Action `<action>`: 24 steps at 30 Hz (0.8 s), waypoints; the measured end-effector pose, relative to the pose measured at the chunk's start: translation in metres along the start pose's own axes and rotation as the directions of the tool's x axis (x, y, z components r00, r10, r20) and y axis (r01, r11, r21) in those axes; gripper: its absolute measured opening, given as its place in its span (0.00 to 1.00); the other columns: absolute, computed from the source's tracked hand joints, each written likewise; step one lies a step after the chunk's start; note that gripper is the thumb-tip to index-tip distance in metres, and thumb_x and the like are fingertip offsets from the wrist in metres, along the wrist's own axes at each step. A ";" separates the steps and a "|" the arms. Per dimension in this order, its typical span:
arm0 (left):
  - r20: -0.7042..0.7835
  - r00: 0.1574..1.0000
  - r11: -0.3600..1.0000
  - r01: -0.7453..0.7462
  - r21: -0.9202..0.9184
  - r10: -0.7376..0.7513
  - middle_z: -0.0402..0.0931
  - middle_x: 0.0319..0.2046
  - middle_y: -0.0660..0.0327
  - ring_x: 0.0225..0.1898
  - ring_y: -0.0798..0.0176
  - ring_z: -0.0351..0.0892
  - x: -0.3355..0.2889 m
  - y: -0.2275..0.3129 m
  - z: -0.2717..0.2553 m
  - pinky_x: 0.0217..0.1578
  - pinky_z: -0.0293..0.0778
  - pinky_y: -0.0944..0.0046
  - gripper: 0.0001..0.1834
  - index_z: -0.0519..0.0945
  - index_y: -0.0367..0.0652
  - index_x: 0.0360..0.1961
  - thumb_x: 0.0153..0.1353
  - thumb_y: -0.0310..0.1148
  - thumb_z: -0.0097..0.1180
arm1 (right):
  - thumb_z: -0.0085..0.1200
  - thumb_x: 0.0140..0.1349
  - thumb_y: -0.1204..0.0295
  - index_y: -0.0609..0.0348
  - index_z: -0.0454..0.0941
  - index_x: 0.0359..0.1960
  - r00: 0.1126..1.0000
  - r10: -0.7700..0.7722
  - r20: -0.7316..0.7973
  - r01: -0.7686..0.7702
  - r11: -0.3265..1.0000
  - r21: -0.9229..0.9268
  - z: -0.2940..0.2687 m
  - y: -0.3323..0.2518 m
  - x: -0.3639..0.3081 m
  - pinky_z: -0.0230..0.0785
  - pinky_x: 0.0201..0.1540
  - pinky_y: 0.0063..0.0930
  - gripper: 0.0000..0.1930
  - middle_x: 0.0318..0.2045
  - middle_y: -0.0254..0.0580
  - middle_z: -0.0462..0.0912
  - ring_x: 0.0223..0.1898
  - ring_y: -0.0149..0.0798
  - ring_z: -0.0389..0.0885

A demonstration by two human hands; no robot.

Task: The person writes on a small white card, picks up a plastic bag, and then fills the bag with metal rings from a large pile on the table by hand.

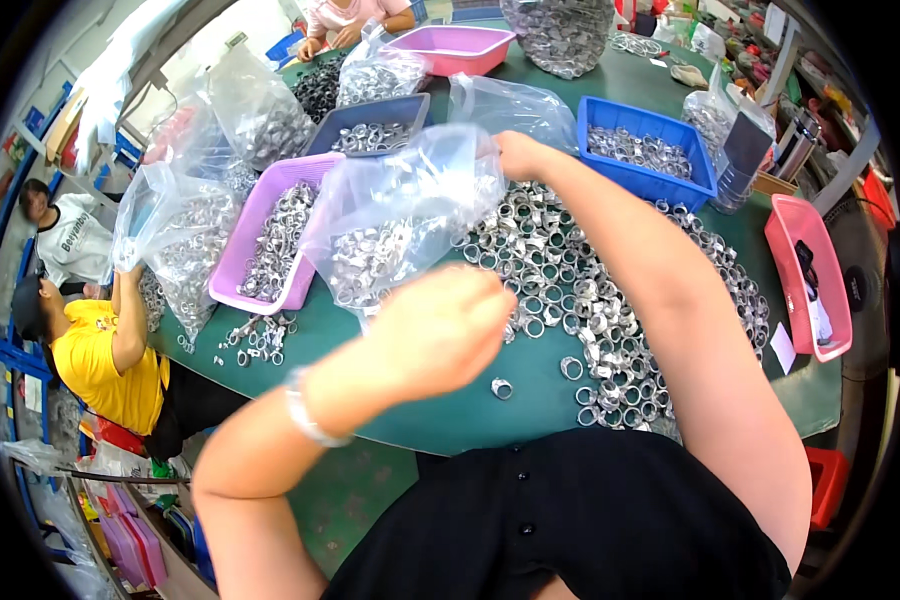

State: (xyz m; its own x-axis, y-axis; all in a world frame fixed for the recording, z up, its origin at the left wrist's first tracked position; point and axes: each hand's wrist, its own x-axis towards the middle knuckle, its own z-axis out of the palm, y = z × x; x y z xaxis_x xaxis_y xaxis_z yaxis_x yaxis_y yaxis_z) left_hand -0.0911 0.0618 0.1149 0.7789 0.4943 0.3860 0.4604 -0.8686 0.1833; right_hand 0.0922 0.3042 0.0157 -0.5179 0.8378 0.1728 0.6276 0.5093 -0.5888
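A clear plastic bag (410, 195) with silvery metal rings (375, 250) in its lower part is tilted over the green table. My right hand (518, 157) reaches across and is closed on the bag's upper right edge. In front of the bag is my left hand (448, 328), blurred by motion, with a band on its wrist. Its fingers look curled closed, and what they may hold is hidden. A broad heap of metal rings (545, 265) spreads under and beside my right forearm. One loose ring (502, 388) lies nearer to me.
To the left stand a purple basket (232, 235) of rings and full plastic bags (185, 240). Behind are a dark grey tray (327, 130) and a pink tray (450, 45); a blue basket (642, 112) is right. A person in yellow (105, 345) works at left, another person far across.
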 end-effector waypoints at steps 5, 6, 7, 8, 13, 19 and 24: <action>-0.113 0.914 0.915 0.399 0.063 -0.391 0.65 0.53 0.42 0.54 0.39 0.65 -0.043 -0.063 0.082 0.55 0.64 0.51 0.19 0.72 0.35 0.47 0.53 0.25 0.54 | 0.54 0.58 0.68 0.56 0.79 0.43 0.950 0.038 0.309 -0.279 0.547 0.790 -0.005 -0.066 0.020 0.72 0.39 0.26 0.13 0.39 0.34 0.81 0.38 0.31 0.79; -0.171 0.924 0.925 0.362 0.113 -0.341 0.65 0.55 0.42 0.53 0.40 0.67 -0.042 -0.065 0.076 0.52 0.68 0.52 0.20 0.72 0.35 0.48 0.52 0.26 0.55 | 0.54 0.58 0.68 0.57 0.80 0.42 0.937 -0.010 0.350 -0.295 0.517 0.803 -0.014 -0.073 0.017 0.72 0.36 0.23 0.11 0.37 0.33 0.82 0.37 0.29 0.79; -0.205 0.952 0.959 0.255 0.122 -0.228 0.64 0.55 0.43 0.52 0.41 0.69 -0.038 -0.063 0.071 0.49 0.70 0.53 0.22 0.72 0.36 0.50 0.51 0.25 0.56 | 0.54 0.58 0.68 0.57 0.80 0.42 0.941 0.007 0.337 -0.292 0.517 0.805 -0.025 -0.070 0.014 0.72 0.36 0.23 0.11 0.37 0.33 0.82 0.37 0.29 0.79; -0.239 0.965 0.980 0.145 0.135 -0.109 0.64 0.56 0.43 0.51 0.42 0.70 -0.028 -0.057 0.061 0.47 0.72 0.54 0.24 0.71 0.37 0.51 0.50 0.24 0.57 | 0.55 0.57 0.69 0.57 0.80 0.39 0.960 -0.018 0.279 -0.199 0.657 0.727 -0.036 -0.065 0.012 0.71 0.35 0.22 0.10 0.34 0.32 0.82 0.35 0.27 0.79; -0.469 0.864 0.723 0.441 0.532 -0.182 0.70 0.52 0.48 0.25 0.60 0.74 0.002 -0.029 -0.018 0.24 0.73 0.66 0.29 0.73 0.49 0.53 0.45 0.29 0.60 | 0.56 0.58 0.68 0.59 0.81 0.33 0.969 -0.155 0.191 0.002 0.782 0.624 -0.073 -0.105 0.009 0.69 0.33 0.19 0.08 0.29 0.31 0.81 0.30 0.24 0.77; -0.284 0.877 0.530 0.464 0.710 -0.387 0.71 0.29 0.59 0.30 0.54 0.73 -0.021 -0.032 -0.067 0.32 0.71 0.59 0.32 0.70 0.48 0.54 0.44 0.32 0.63 | 0.54 0.57 0.66 0.58 0.80 0.29 0.955 -0.277 0.112 0.213 0.894 0.394 -0.097 -0.158 0.018 0.64 0.26 0.20 0.09 0.23 0.31 0.79 0.23 0.24 0.73; -0.230 0.856 0.453 0.452 0.769 -0.463 0.74 0.27 0.59 0.35 0.53 0.75 -0.050 -0.046 -0.127 0.37 0.73 0.57 0.06 0.78 0.46 0.29 0.50 0.26 0.51 | 0.53 0.57 0.71 0.62 0.78 0.26 0.970 -0.188 0.157 0.187 0.982 0.020 -0.105 -0.207 0.043 0.65 0.21 0.22 0.07 0.21 0.32 0.77 0.20 0.25 0.72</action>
State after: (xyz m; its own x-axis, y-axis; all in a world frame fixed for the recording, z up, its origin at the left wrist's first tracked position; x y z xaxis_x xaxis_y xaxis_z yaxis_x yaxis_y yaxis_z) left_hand -0.2057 0.0729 0.2017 0.3556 0.8172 0.4536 0.8877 -0.1435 -0.4374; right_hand 0.0011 0.2550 0.2274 -0.7110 0.6860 0.1545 0.5078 0.6529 -0.5620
